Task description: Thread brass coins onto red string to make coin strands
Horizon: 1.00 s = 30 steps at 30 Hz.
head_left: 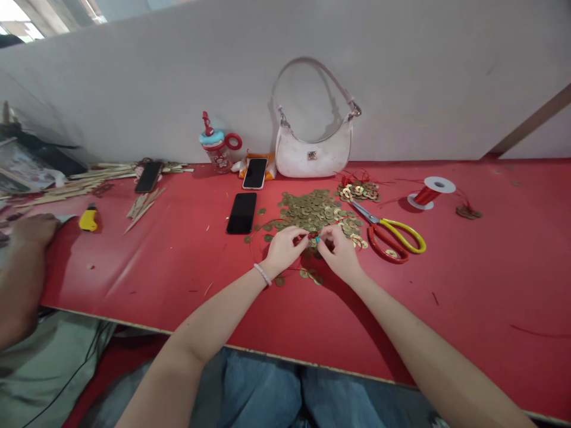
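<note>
- Counting hands gives three: the wearer's left hand (285, 248) and right hand (342, 254), plus a co-worker's hand (30, 229) lying on the far left end of the red table (491, 279).
- The wearer's two hands meet at the near edge of the coin pile (317, 211). Thumb and forefinger of each are closed in a pinch on one red knotted piece (313, 236), held between them just above the table.
- The red knotted piece is small and dark red, with a blue-green speck touching it. Finer detail cannot be made out.
- One white bead bracelet (262, 274) sits on the left wrist.
- The coin pile is one loose heap of round brass-coloured coins, too many to count. A few stray coins (311, 274) lie beside the wrists.
- Strung coin bundles number two: a larger bundle (359, 190) behind the scissors and a smaller bundle (468, 211) right of the spool.
- Phones number three, all with dark screens: the near phone (241, 213) left of the pile, the middle phone (255, 173) by the wall, and the far phone (148, 176) among the bamboo strips (89, 178).
- Single items: scissors (392, 235) with red and yellow handles, a spool (430, 192) of red thread, a white handbag (312, 151) against the wall, a lidded bottle (218, 148), and a yellow cutter (88, 220).
</note>
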Available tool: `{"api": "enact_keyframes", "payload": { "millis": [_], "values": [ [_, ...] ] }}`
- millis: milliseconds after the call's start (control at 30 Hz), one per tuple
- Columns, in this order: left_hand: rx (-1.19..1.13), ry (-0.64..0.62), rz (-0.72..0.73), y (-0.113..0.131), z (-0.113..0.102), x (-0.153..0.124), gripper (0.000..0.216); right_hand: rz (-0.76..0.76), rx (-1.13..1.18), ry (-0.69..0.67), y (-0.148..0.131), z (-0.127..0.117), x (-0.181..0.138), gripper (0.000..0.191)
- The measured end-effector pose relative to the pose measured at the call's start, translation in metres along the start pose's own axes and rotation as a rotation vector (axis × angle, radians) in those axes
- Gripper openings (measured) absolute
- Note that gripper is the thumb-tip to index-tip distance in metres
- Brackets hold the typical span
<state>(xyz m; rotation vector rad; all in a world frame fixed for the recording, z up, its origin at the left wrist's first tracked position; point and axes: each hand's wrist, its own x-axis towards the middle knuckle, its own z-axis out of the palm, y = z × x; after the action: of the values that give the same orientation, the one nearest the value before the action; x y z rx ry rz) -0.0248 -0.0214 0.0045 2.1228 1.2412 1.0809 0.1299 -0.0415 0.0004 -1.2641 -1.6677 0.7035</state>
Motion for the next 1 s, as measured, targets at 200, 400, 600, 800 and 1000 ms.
{"api": "enact_keyframes", "payload": {
  "millis": [200, 400, 600, 800, 1000],
  "values": [
    [0.028, -0.011, 0.005, 0.0013, 0.0000, 0.0002, 0.014, 0.024, -0.014, 0.024, 0.0014, -0.0004, 0.0014, 0.007],
    [0.032, -0.019, 0.018, 0.0025, -0.0006, -0.0005, 0.015, 0.056, 0.000, -0.006, 0.0002, 0.0006, 0.0006, 0.011],
    [0.027, -0.030, 0.023, 0.0025, -0.0008, -0.0009, 0.017, 0.114, 0.086, -0.008, -0.0019, 0.0007, 0.0006, 0.018],
    [0.009, -0.026, 0.027, 0.0048, -0.0028, -0.0001, 0.015, 0.215, 0.246, -0.042, 0.0012, 0.0011, 0.0038, 0.019],
    [-0.121, -0.017, 0.022, 0.0061, -0.0045, 0.0006, 0.018, 0.163, 0.282, -0.054, 0.0034, -0.0001, 0.0053, 0.014]
  ]
}}
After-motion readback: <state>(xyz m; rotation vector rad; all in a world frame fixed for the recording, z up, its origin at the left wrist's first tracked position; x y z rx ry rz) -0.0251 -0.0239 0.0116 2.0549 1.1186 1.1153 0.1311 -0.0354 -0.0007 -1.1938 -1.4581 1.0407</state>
